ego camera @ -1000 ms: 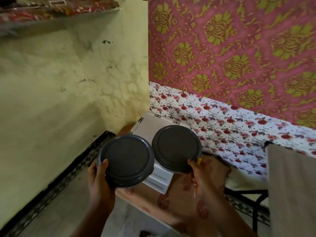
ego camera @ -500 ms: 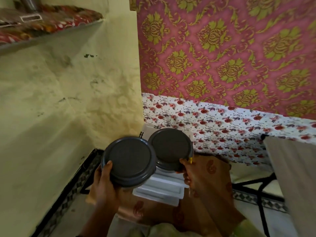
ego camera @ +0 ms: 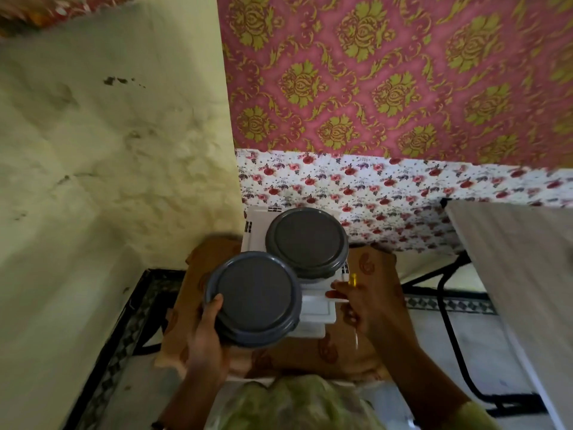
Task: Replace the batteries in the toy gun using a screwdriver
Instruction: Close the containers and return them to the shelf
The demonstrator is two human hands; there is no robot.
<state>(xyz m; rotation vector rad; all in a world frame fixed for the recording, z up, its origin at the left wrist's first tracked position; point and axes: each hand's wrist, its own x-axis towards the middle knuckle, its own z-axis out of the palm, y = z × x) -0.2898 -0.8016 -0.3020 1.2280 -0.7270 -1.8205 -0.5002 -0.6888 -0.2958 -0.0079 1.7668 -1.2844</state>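
We find no toy gun in view; the only task item we can identify is the screwdriver [ego camera: 353,282], of which a yellow handle end shows above the right hand [ego camera: 366,302] and a thin metal shaft shows below it. The right hand's fingers [ego camera: 336,293] are curled round this tool, and their tips lie at the edge of a white plastic drawer unit [ego camera: 316,308]. The left hand [ego camera: 207,321] grips a round container with a dark grey lid [ego camera: 252,297] — thumb on the rim, the other fingers hidden underneath. A second container with a matching grey lid [ego camera: 307,240] stands on top of the drawer unit, just behind the first; whether the two touch we cannot tell. The drawer unit rests on a surface covered with a brown paisley cloth [ego camera: 369,265]. Behind stand a yellow-green plaster wall [ego camera: 108,150], pink-and-gold patterned fabric [ego camera: 387,72] and floral sheeting [ego camera: 372,187] — a pale board [ego camera: 521,262] lies at right.
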